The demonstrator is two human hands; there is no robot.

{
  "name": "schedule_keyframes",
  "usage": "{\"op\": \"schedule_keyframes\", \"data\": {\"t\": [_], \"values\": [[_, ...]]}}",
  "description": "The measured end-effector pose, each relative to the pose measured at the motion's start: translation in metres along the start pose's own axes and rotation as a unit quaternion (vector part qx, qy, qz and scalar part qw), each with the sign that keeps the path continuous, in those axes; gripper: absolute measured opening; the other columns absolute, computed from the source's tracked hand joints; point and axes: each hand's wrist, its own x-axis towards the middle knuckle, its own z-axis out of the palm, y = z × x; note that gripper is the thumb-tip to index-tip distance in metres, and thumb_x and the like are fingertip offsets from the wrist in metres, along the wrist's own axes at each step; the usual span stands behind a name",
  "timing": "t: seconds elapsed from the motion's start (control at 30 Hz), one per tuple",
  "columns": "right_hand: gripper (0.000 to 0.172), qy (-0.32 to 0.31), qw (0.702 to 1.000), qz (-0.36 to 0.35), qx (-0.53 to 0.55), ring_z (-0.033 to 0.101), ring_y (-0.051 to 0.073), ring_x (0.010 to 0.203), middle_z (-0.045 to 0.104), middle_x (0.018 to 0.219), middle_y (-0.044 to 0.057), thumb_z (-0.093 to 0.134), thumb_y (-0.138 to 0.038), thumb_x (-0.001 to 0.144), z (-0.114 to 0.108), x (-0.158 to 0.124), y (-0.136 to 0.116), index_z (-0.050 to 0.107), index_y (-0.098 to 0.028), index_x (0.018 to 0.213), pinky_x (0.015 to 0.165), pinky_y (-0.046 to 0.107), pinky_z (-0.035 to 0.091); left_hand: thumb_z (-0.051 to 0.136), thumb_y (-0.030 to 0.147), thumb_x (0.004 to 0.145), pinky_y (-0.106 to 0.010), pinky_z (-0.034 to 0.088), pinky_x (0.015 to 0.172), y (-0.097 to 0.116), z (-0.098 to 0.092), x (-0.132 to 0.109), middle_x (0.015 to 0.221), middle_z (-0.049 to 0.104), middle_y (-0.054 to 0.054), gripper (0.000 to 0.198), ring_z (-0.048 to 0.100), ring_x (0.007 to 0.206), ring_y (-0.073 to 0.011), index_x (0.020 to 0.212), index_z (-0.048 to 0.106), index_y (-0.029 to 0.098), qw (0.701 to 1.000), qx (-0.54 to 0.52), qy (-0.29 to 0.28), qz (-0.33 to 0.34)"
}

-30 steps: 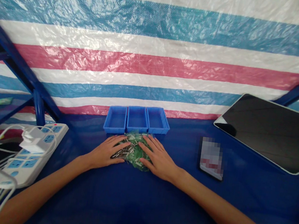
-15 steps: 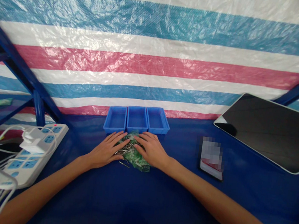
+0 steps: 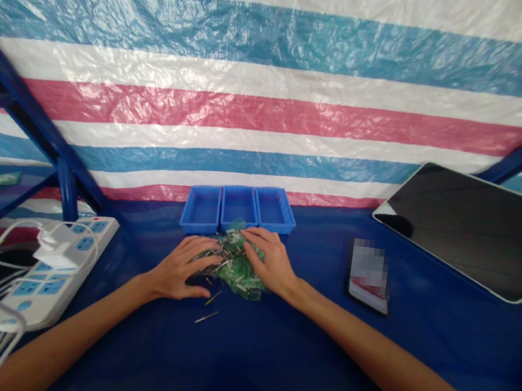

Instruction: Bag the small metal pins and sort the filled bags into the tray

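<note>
A heap of thin metal pieces (image 3: 229,256), too small to name exactly, lies on and beside a crumpled green plastic bag (image 3: 243,282). My left hand (image 3: 180,266) rests over the heap's left side, open, with its fingers spread and the thumb apart near the tabletop. On the right, my right hand (image 3: 272,261) lies open with its fingertips touching the bag and the pieces. Parts of the heap are hidden beneath the fingers. A loose thin pin-like piece (image 3: 207,317) lies on the table in front, with a yellowish one (image 3: 213,297) just behind it.
Three blue trays (image 3: 238,224) stand side by side behind the heap. To the right are a phone (image 3: 367,294) and a dark-screened tablet-like panel (image 3: 470,234). A white power strip (image 3: 60,279) with cables sits at left on the blue table (image 3: 222,356). Striped sheeting (image 3: 271,114) hangs behind.
My left hand has shifted slightly left and down, with its thumb opened wider. More of the metal heap shows, and loose pieces have spread toward the front. The right hand has barely moved.
</note>
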Motion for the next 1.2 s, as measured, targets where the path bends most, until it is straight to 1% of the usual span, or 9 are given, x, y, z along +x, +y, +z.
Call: {"op": "schedule_keyframes", "data": {"t": [0.1,0.2,0.33,0.43,0.53,0.73,0.9,1.07,1.2], "values": [[0.032,0.027,0.999,-0.007,0.015,0.057,0.021,0.106,0.063,0.115,0.008,0.042,-0.026,0.093,-0.003,0.0,0.0,0.061,-0.021,0.118,0.09,0.038,0.041,0.06,0.063,0.073,-0.05,0.032,0.106,0.01,-0.003,0.001,0.135,0.044,-0.016,0.072,0.037,0.128,-0.0325,0.129,0.047,0.021,0.998,-0.016,-0.03,0.044],[0.033,0.037,0.999,-0.01,0.02,0.058,0.021,0.104,0.064,0.114,0.008,0.042,-0.025,0.093,-0.003,0.001,0.0,0.061,-0.022,0.118,0.088,0.037,0.042,0.059,0.051,0.079,-0.051,0.03,0.107,0.018,-0.002,0.006,0.139,0.04,-0.014,0.056,0.036,0.13,-0.0321,0.127,0.049,0.024,0.997,0.001,-0.068,0.029],[0.032,0.044,0.999,-0.012,0.008,0.058,0.02,0.104,0.064,0.113,0.007,0.042,-0.025,0.092,-0.002,0.001,0.001,0.062,-0.022,0.117,0.088,0.036,0.042,0.057,0.044,0.083,-0.049,0.031,0.108,0.022,-0.001,0.011,0.138,0.042,-0.012,0.046,0.036,0.13,-0.0301,0.125,0.051,0.025,0.998,0.009,-0.055,0.008],[0.032,0.055,0.998,-0.008,0.011,0.058,0.02,0.102,0.065,0.112,0.007,0.041,-0.025,0.092,-0.003,0.001,0.001,0.063,-0.022,0.116,0.089,0.036,0.043,0.061,0.056,0.076,-0.05,0.031,0.107,0.027,-0.004,0.01,0.135,0.044,-0.014,0.058,0.036,0.129,-0.0319,0.123,0.051,0.023,0.998,-0.012,-0.054,0.027],[0.031,0.063,0.998,-0.003,0.025,0.059,0.02,0.1,0.065,0.111,0.007,0.042,-0.024,0.092,-0.005,0.002,0.001,0.065,-0.022,0.113,0.09,0.037,0.043,0.059,0.066,0.071,-0.052,0.03,0.107,0.032,-0.004,0.008,0.136,0.042,-0.016,0.068,0.035,0.13,-0.034,0.123,0.051,0.022,0.994,-0.021,-0.095,0.055],[0.031,0.071,0.996,0.005,0.053,0.059,0.021,0.101,0.066,0.109,0.006,0.042,-0.024,0.092,-0.005,0.005,-0.001,0.065,-0.022,0.112,0.09,0.038,0.044,0.051,0.054,0.084,-0.049,0.03,0.107,0.021,0.006,0.01,0.141,0.038,-0.013,0.054,0.031,0.133,-0.0313,0.128,0.048,0.025,0.996,0.045,-0.08,-0.018],[0.029,0.099,0.99,0.028,0.097,0.06,0.019,0.099,0.066,0.105,0.006,0.043,-0.021,0.09,-0.002,0.01,0.001,0.067,-0.021,0.106,0.09,0.035,0.046,0.05,0.052,0.086,-0.046,0.035,0.101,0.012,0.01,0.009,0.138,0.042,-0.012,0.053,0.04,0.125,-0.0301,0.132,0.044,0.027,0.995,0.073,-0.057,-0.045],[0.038,0.116,0.98,0.046,0.154,0.064,0.016,0.085,0.065,0.105,0.005,0.036,-0.011,0.087,0.007,0.014,0.006,0.067,-0.022,0.107,0.084,0.032,0.05,0.052,0.037,0.088,-0.04,0.039,0.094,0.012,0.005,0.017,0.127,0.05,-0.011,0.039,0.05,0.11,-0.0239,0.124,0.05,0.022,0.994,0.046,0.055,-0.082],[0.037,0.155,0.972,0.03,0.174,0.063,0.017,0.094,0.067,0.103,0.004,0.04,-0.01,0.085,0.015,0.021,0.007,0.068,-0.024,0.105,0.089,0.034,0.048,0.044,0.017,0.089,-0.037,0.041,0.094,-0.001,0.005,0.04,0.112,0.057,-0.009,0.025,0.053,0.106,-0.0204,0.111,0.057,0.019,0.958,0.0,0.236,-0.162]]}}
